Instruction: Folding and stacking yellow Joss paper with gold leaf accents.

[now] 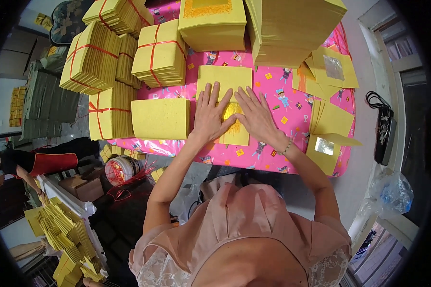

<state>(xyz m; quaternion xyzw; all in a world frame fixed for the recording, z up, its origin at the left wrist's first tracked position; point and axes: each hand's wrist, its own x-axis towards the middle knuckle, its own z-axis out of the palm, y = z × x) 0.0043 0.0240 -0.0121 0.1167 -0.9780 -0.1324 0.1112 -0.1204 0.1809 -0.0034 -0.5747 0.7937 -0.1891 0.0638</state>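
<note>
A sheet of yellow paper (224, 76) lies on the pink patterned tablecloth (292, 117), with a shiny gold patch (232, 113) on its nearer part. Flat on its left side rests my left hand (211, 112), fingers stretched forward. My right hand (258, 115) presses on the right side, its fingers spread too. The two thumbs almost meet over the gold patch. Neither hand grips anything. Just left of my left hand sits a low stack of yellow paper (160, 118). Part of the sheet is hidden under my palms.
Yellow paper bundles tied with red ribbon (159, 55) stand at the left. A tall yellow stack (292, 36) rises at the back. Loose sheets with silver patches (328, 148) lie at the right. Beyond the left edge, another person (33, 162) handles yellow paper (62, 225).
</note>
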